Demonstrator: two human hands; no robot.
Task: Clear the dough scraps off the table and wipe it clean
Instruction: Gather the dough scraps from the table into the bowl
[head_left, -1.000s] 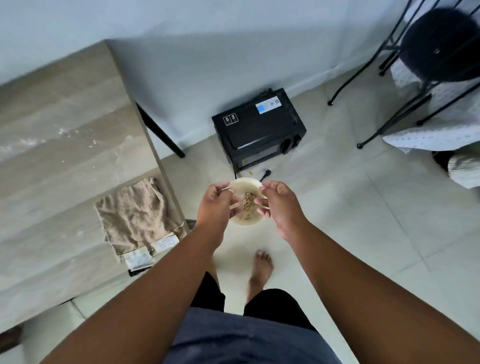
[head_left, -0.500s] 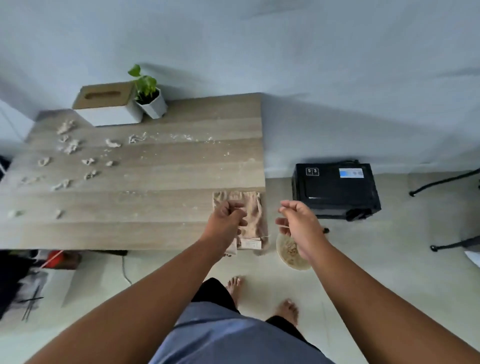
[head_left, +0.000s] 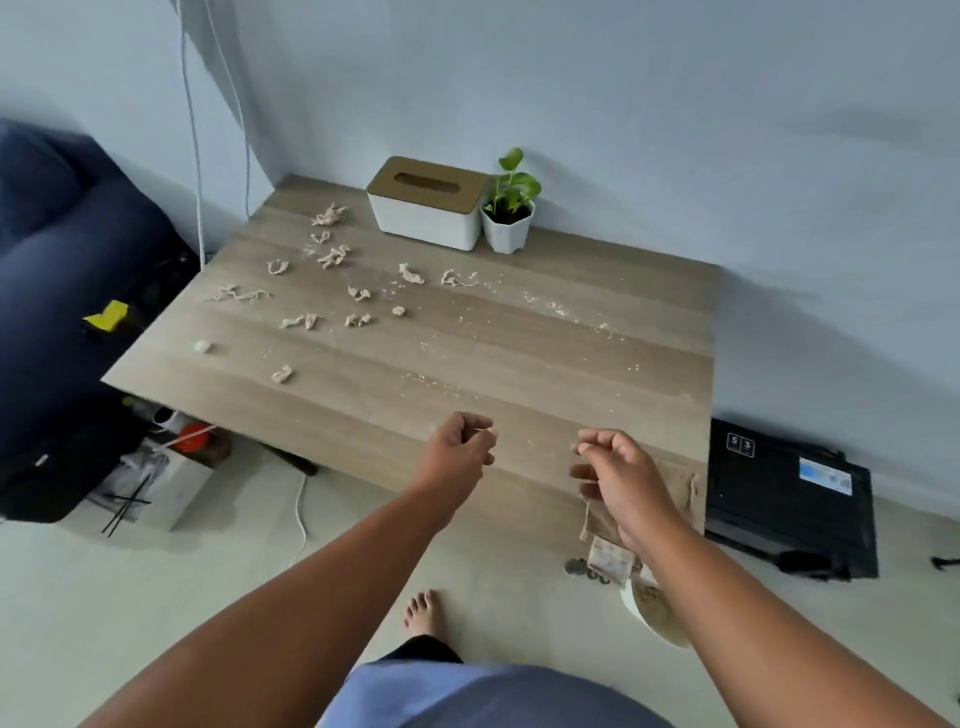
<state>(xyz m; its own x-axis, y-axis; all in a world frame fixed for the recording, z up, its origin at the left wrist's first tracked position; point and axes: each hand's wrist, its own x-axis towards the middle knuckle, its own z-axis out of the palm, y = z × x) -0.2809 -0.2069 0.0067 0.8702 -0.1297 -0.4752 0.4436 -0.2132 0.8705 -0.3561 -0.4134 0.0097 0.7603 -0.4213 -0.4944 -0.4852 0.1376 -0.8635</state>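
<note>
Several pale dough scraps (head_left: 332, 257) lie scattered over the far left part of the wooden table (head_left: 519, 364), with flour specks trailing to the right. My left hand (head_left: 460, 449) hovers over the table's near edge, fingers curled, holding nothing. My right hand (head_left: 618, 478) hangs beside it with fingers curled and thumb against fingertips, also holding nothing. A beige cloth (head_left: 680, 491) lies at the near right corner, partly hidden by my right hand. On the floor under my right forearm sits a white bowl (head_left: 654, 616) with scraps in it.
A white tissue box (head_left: 428, 202) and a small potted plant (head_left: 509, 208) stand at the table's far edge by the wall. A black appliance (head_left: 789, 499) sits on the floor to the right. Dark blue seating (head_left: 62, 260) and clutter are on the left.
The view swung from the bowl on the floor up and left to the table. My hands came away from the bowl and now hover over the table's near edge.
</note>
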